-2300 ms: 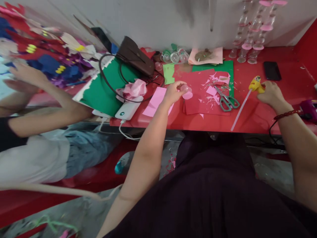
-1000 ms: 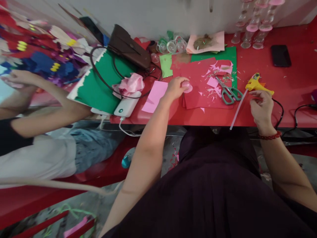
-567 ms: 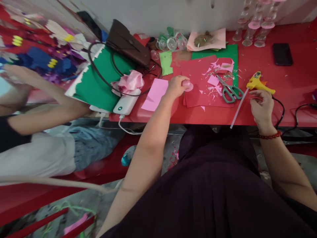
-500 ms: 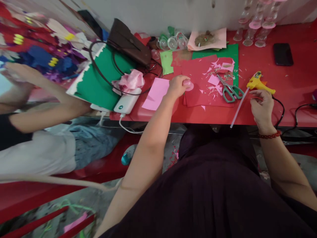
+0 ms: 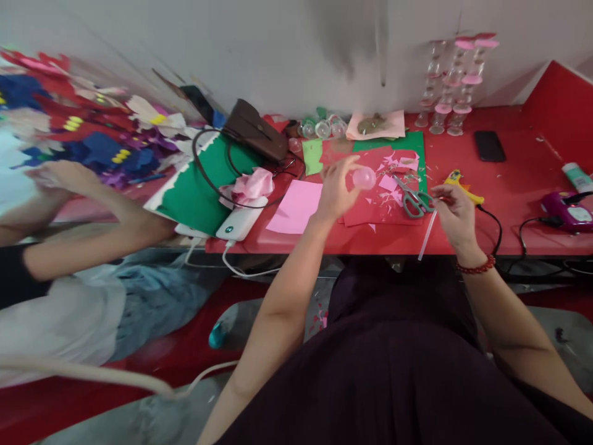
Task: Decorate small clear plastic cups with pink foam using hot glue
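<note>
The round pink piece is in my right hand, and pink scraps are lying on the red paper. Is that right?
Not quite: the round pink piece is in your left hand, not your right hand, as the head view shows. Pink scraps do lie on the red paper.

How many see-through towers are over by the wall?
3. They're side by side near the back of the red table: left tower, middle tower, and right tower, nearest the black phone. Another could be hidden behind them.
</note>
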The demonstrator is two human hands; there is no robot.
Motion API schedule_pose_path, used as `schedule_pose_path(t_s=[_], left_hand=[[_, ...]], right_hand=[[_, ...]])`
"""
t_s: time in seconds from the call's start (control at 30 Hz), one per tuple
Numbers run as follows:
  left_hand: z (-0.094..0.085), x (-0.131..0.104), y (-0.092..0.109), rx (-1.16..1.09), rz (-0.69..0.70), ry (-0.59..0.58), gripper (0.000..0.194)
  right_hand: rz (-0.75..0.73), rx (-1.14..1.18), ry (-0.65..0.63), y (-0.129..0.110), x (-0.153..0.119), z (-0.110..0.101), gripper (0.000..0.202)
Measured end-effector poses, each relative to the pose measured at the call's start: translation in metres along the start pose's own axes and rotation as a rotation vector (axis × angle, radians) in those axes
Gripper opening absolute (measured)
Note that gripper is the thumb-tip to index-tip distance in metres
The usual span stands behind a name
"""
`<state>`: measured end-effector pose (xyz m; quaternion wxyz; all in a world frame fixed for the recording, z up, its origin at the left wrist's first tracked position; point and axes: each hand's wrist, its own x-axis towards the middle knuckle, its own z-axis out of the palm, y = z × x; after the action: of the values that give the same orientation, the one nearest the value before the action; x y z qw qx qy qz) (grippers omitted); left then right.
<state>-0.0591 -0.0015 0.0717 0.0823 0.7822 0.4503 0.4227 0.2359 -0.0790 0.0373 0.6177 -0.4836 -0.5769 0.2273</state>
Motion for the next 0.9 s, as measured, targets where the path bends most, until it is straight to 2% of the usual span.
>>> schedule_pose_path(t_s=[0.13,0.2,0.3,0.37,0.43,0.5,0.63,0.9], left_hand=[[0.001,-0.016,0.051,0.016,0.184,-0.017,0.067],[0.002,-0.022,0.068,0.016,0.262,-0.042,0.063],[0.007,-0.029,0.081,-0.063,0.305,-0.049,0.061],[0.012,-0.035,0.082,-0.222,0.248,-0.012,0.076],[0.020,-0.043,0.080,-0.450,0.126,0.025,0.102],[0.029,-0.053,0.080,-0.701,-0.015,0.013,0.115],[0.042,-0.070,0.089,-1.056,-0.211,-0.064,0.098],[0.035,-0.075,0.107,-1.252,-0.434,-0.012,0.079]], right_hand=[[0.141,0.297,-0.305,-0.035,-0.002,0.033,0.055],[0.214,0.394,-0.355,-0.046,-0.003,0.045,0.070],[0.282,0.500,-0.345,-0.051,-0.006,0.052,0.070],[0.327,0.566,-0.340,-0.052,-0.009,0.051,0.062],[0.371,0.639,-0.335,-0.052,-0.011,0.047,0.057],[0.395,0.696,-0.324,-0.053,-0.014,0.044,0.057],[0.380,0.682,-0.313,-0.055,-0.017,0.039,0.063],[0.341,0.621,-0.314,-0.053,-0.024,0.041,0.073]])
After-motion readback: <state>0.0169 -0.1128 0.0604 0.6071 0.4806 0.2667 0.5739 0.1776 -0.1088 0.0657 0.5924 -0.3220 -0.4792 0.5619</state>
